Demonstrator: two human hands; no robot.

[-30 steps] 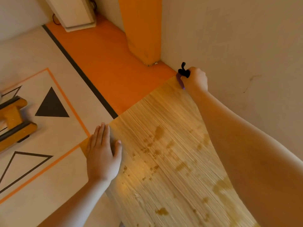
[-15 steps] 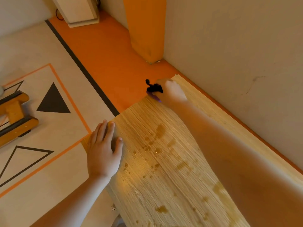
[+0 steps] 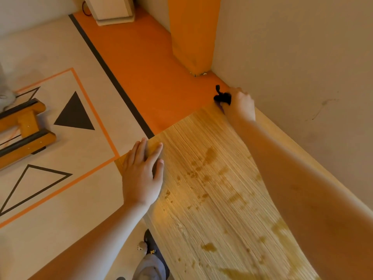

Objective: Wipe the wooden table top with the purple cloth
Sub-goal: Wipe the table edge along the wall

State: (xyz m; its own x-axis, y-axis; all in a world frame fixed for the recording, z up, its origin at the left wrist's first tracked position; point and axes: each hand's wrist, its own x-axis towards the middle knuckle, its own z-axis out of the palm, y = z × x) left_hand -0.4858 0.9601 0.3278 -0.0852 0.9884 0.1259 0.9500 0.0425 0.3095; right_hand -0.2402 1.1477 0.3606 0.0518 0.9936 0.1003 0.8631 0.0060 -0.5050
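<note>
The wooden table top runs from the bottom right toward the far corner by the wall. It carries several wet brown spots and smears. My right hand grips the dark purple cloth at the table's far corner, next to the wall; most of the cloth is hidden in my fist. My left hand lies flat with straight fingers on the table's left corner, holding nothing.
A beige wall borders the table on the right, with an orange pillar beyond the far corner. On the floor at left stands a wooden bench. A white cabinet base is at the top.
My right hand swept with the cloth from the wall corner leftward along the far edge, then back to the corner by the wall. My left hand stayed on the left corner.
</note>
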